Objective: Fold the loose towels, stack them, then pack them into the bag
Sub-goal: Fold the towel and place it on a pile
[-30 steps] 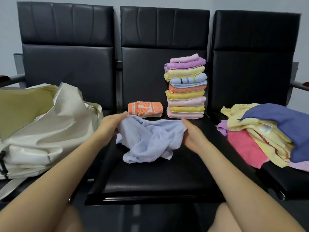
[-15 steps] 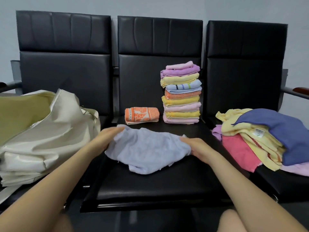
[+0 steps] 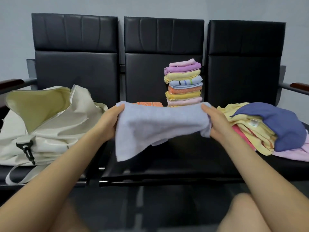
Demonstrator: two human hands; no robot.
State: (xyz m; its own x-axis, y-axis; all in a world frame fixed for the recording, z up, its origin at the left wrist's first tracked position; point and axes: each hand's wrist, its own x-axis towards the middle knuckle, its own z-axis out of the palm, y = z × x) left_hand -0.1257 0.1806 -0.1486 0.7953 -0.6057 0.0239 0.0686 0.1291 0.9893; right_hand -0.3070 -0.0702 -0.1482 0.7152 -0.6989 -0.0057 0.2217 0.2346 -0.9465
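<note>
Folding step: your left hand (image 3: 108, 122) and right hand (image 3: 217, 122) each pinch the lilac towel (image 3: 160, 124) aloft; next, halve it toward the stack (image 3: 184, 82) at 12 o'clock.

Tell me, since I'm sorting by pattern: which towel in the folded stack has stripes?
The light blue towel, fourth from the top of the stack: it shows dark, blue and green stripes, while the pink, purple, yellow and orange ones look plain.

Bag (image 3: 50, 131) mouth gapes open at left; towel stack (image 3: 184, 84) blocks centre-back.
</note>
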